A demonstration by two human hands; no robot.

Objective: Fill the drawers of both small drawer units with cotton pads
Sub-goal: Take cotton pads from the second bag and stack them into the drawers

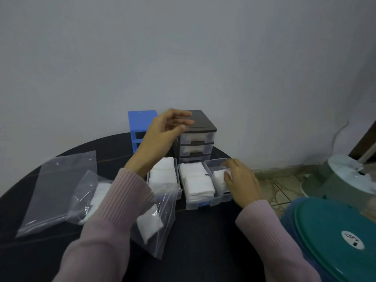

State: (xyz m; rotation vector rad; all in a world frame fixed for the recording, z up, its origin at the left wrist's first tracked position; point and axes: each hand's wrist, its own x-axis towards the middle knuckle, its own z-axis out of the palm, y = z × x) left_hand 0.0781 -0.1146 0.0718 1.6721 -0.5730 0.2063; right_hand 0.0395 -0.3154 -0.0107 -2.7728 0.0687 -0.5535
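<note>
The right hand (241,181) is pinching a small stack of cotton pads (220,177) inside the rightmost clear drawer (215,162), which is lying out on the black table (203,241) just beside two other pulled-out drawers packed with pads. The left hand (162,133) is hovering with fingers loosely spread and holding nothing, in front of the brown drawer unit (200,127). The blue drawer unit (140,123) is standing beside it against the wall, and plastic bags (156,220) are crowding the table's near-left edge.

blue unit (140,123): at the back, drawers out
dark unit (198,137): beside it, two drawers in
loose drawers (200,204): three in front, holding white cotton pads (196,180)
</note>
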